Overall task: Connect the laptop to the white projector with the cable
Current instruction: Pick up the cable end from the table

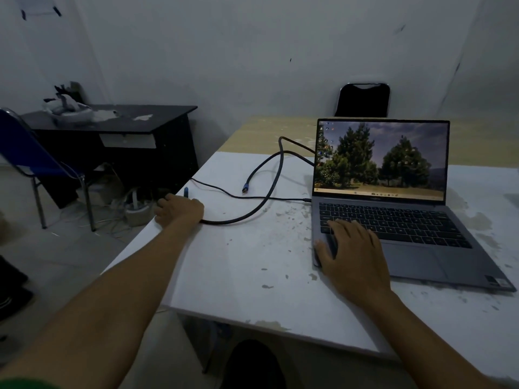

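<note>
An open grey laptop [415, 248] with a lit tree wallpaper stands on the white table [252, 262]. A thick dark cable [264, 203] loops across the table. One blue-tipped plug [245, 188] lies free left of the screen. My left hand [179, 210] is at the table's left edge, closed on the cable's other end, whose blue plug [186, 191] pokes up above my fingers. My right hand [351, 254] lies flat on the laptop's front left corner, fingers spread, thumb at the side edge. I cannot pick out a white projector.
A thin black cord [224, 192] runs over the left table edge to the laptop's left side. A black desk [118, 127] with white clutter and a blue chair [36, 161] stand to the left, with tangled cords on the floor. A black chair [362, 101] is behind the table.
</note>
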`<state>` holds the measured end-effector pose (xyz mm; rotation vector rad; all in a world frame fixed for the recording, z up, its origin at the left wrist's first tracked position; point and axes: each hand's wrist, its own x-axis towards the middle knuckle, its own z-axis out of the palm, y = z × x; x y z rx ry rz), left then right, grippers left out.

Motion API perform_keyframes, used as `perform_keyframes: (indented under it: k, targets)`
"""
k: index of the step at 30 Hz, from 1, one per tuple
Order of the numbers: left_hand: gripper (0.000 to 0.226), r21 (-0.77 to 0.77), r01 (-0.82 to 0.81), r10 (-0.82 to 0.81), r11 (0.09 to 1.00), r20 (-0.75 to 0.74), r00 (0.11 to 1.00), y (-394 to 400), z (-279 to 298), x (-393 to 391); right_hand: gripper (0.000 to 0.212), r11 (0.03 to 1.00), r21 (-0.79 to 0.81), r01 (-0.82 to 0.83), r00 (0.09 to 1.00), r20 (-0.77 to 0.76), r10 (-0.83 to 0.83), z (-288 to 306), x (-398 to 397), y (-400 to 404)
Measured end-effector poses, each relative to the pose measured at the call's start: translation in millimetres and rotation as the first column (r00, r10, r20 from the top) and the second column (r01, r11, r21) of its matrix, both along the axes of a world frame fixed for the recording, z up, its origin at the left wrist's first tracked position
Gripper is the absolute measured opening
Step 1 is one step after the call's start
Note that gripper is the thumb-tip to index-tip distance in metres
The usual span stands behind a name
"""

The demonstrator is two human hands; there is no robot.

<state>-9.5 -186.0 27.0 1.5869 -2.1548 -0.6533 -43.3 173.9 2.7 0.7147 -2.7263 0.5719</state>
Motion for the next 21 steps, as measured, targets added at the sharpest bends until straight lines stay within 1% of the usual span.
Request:
perform_keyframes:
  k: [3, 6, 8, 9, 10, 11, 12, 13, 14, 15, 16, 18, 20, 21]
  targets:
    - [0.063, -0.022, 0.049, -0.048, 0.999, 0.054, 0.997, -9, -1, -2, 0.061, 1.000, 0.006, 0.002, 1.000, -0.004, -0.002, 0, 1, 0]
    - [0.051, -0.052, 0.087, -0.081, 0.995, 0.109, 0.991, -15, -3, -7, 0.061, 1.000, 0.004, 0.004, 1.000, -0.006, -0.004, 1, 1, 0]
    - [0.043, -0.060, 0.080, -0.073, 0.995, 0.115, 0.991, -16, -4, -10, 0.061, 1.000, 0.003, 0.002, 1.000, -0.006, -0.002, 1, 1, 0]
    - [0.042, -0.058, 0.068, -0.063, 0.996, 0.084, 0.994, -14, -2, -10, 0.062, 1.000, 0.000, 0.001, 1.000, -0.002, -0.001, 1, 1, 0]
    - [0.041, -0.046, 0.053, -0.052, 0.998, 0.016, 0.999, -18, -4, -11, 0.062, 1.000, -0.002, -0.001, 1.000, 0.002, 0.001, 2, 1, 0]
    - [0.041, -0.019, 0.044, -0.046, 0.999, -0.099, 0.994, -20, -1, -12, 0.062, 1.000, -0.005, 0.000, 1.000, 0.005, 0.001, 2, 1, 0]
    - [0.041, 0.034, 0.051, -0.041, 0.998, -0.241, 0.970, -25, 3, -14, 0.062, 1.000, -0.007, 0.001, 1.000, 0.007, -0.001, 2, 2, 0]
    - [0.037, 0.100, 0.078, -0.033, 0.992, -0.392, 0.919, -27, 11, -15, 0.062, 1.000, -0.009, 0.001, 1.000, 0.009, 0.000, 2, 1, 0]
    - [0.028, 0.167, 0.118, -0.011, 0.979, -0.533, 0.846, -30, 20, -16, 0.062, 1.000, -0.012, -0.002, 1.000, 0.010, 0.002, 2, 3, -1]
    - [0.015, 0.235, 0.158, 0.034, 0.959, -0.652, 0.758, -30, 32, -19, 0.062, 1.000, -0.018, -0.001, 1.000, 0.010, 0.002, 2, 2, 0]
    - [0.012, 0.296, 0.187, 0.104, 0.937, -0.744, 0.660, -30, 44, -21, 0.062, 1.000, -0.024, -0.003, 1.000, 0.012, 0.003, 2, 3, 0]
    - [0.022, 0.404, 0.239, 0.271, 0.883, -0.855, 0.443, -30, 70, -23, 0.062, 1.000, -0.026, -0.005, 1.000, 0.013, 0.005, 2, 3, 0]
    - [0.023, 0.449, 0.287, 0.379, 0.846, -0.886, 0.267, -29, 92, -25, 0.062, 1.000, -0.023, -0.003, 1.000, 0.012, 0.003, 2, 2, 0]
    - [0.022, 0.447, 0.295, 0.409, 0.844, -0.894, 0.185, -28, 99, -25, 0.063, 1.000, -0.025, -0.003, 1.000, 0.017, 0.003, 2, 1, 0]
